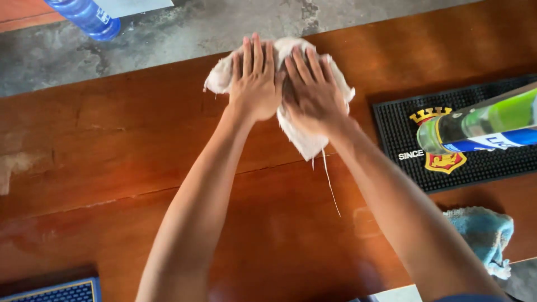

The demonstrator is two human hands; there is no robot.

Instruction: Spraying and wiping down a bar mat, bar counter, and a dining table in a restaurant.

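Note:
A crumpled white cloth (305,140) lies on the reddish wooden counter (112,145) near its far edge. My left hand (255,78) presses flat on the cloth's left half, fingers stretched out. Beside it, my right hand (313,92) lies flat on the cloth's right half, fingers spread and slightly blurred. Both arms reach forward across the counter. A loose thread (330,184) trails from the cloth toward me.
A black rubber bar mat (403,120) sits at the right with a green glass bottle (481,126) standing on it. A light blue cloth (484,235) lies at the near right. A blue plastic bottle (86,17) stands on the grey floor beyond the counter. Another mat's corner (61,291) shows bottom left.

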